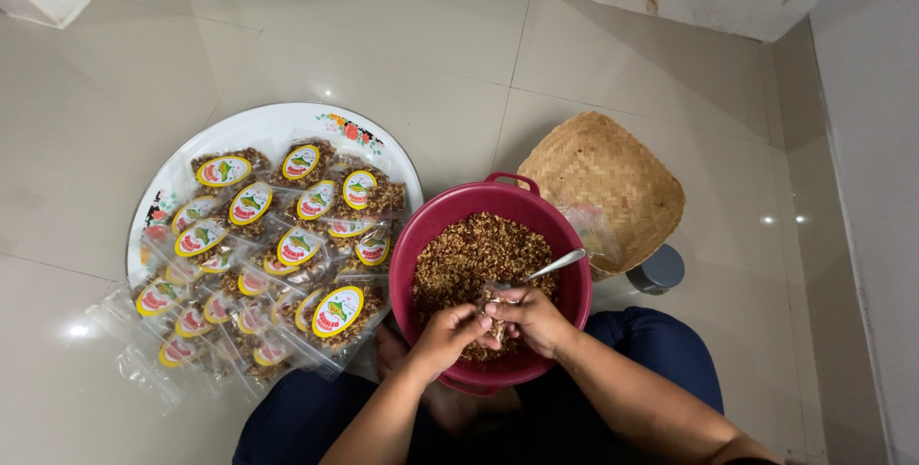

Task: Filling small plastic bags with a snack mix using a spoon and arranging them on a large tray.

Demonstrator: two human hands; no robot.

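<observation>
A dark red plastic basin sits on the floor between my knees, filled with brown and reddish crumbly snack mix. My left hand pinches a small clear plastic bag over the basin. My right hand holds a metal spoon, its bowl at the bag's mouth and its handle pointing up and right. Both hands touch over the near part of the basin.
A round white tray with a flower print lies to the left, piled with several sealed snack bags with yellow oval labels. A woven bamboo basket lies behind the basin, right. A small grey container stands beside it.
</observation>
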